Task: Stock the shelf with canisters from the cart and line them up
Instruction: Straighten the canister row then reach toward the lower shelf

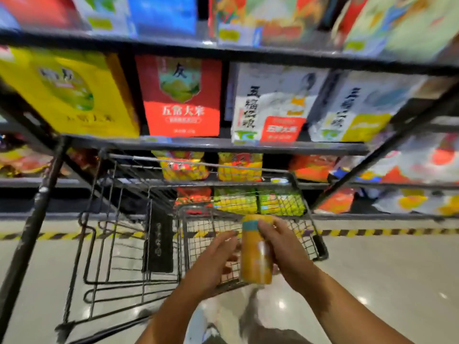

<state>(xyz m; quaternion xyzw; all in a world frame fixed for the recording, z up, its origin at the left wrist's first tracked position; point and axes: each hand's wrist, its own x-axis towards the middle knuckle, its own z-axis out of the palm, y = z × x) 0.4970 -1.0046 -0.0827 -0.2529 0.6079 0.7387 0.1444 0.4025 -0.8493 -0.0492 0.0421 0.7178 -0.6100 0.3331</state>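
right hand point(285, 249) is gripping canister point(255, 256) above cart point(206, 232) | left hand point(213, 264) is hovering beside it, fingers straight

One canister point(255, 256); one cart point(198, 238); two hands: left hand point(213, 261), right hand point(284, 247).

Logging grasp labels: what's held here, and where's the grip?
An orange canister; right hand grips its upper side. Left hand open beside it, contact unclear.

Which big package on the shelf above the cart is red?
The red box, second from left: the yellow box sits left of it, two white packs to its right.
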